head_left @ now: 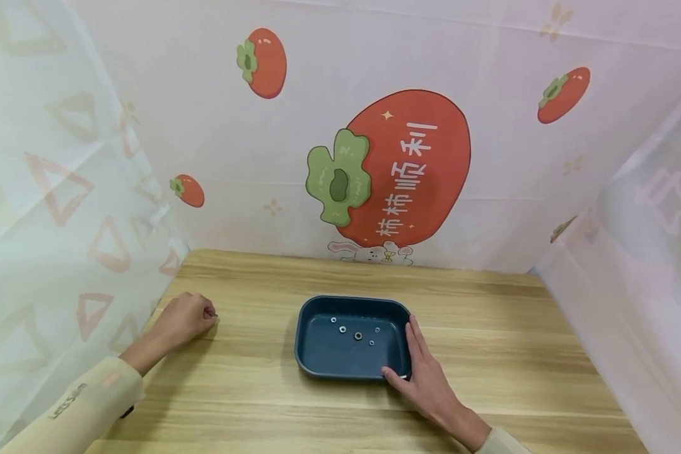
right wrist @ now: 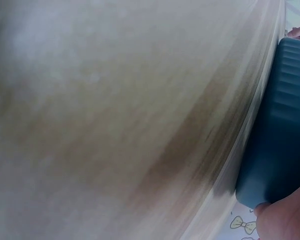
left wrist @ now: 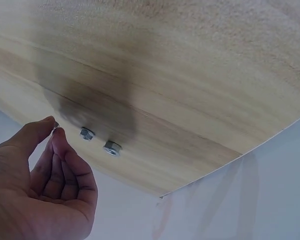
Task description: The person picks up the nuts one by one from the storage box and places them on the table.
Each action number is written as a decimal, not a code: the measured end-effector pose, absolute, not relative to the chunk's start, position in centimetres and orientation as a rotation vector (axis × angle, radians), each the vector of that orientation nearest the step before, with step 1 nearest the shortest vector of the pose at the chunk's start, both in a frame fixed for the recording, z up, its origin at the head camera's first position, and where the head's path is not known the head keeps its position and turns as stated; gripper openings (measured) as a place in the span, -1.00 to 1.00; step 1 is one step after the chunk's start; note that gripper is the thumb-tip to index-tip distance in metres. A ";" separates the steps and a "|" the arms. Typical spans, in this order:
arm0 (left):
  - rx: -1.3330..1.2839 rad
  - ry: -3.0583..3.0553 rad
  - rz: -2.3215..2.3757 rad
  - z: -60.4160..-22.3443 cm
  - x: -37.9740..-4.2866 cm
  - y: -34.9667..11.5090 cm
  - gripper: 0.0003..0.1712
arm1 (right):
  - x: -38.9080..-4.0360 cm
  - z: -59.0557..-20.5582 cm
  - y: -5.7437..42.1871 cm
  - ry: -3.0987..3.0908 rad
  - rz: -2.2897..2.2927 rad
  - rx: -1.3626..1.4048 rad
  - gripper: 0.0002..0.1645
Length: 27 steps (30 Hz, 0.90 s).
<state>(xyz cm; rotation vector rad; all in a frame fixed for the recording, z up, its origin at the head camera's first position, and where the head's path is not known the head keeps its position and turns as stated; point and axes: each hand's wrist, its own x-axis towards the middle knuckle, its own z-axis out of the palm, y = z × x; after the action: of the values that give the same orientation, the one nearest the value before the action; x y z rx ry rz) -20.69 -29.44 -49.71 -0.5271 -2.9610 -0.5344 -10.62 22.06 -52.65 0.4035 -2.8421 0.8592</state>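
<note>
My left hand is over the left part of the wooden table. In the left wrist view its thumb and index finger pinch a tiny shiny metal nut, mostly covered by the fingertips. Two hex nuts lie on the tabletop just beyond those fingers; the hand hides them in the head view. A dark blue tray stands near the table's middle with several small nuts scattered on its floor. My right hand holds the tray's near right corner, thumb at the front rim and fingers along the right side.
The light wooden table reaches back to a white cloth printed with persimmons. Pale cloth sheets hang along the left and right sides. The table's left edge runs close to my left forearm.
</note>
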 end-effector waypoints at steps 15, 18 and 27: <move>-0.547 -2.989 -0.497 -49.7 -20.8 -29.3 -0.93 | -10.6 -52.7 22.0 -2.847 0.858 0.390 0.25; -0.557 -2.992 -0.498 -49.8 -20.8 -29.2 -0.95 | -10.5 -52.6 22.0 -2.848 0.859 0.388 0.25; -0.553 -3.011 -0.516 -49.6 -20.8 -29.2 -0.94 | -10.4 -52.6 21.9 -2.844 0.876 0.384 0.25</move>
<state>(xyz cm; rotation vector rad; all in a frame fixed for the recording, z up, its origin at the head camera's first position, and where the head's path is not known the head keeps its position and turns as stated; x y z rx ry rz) -20.82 -29.17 -49.65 -0.5528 -3.0105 -0.5165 -10.38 21.93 -52.64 0.3842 -2.8437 0.8758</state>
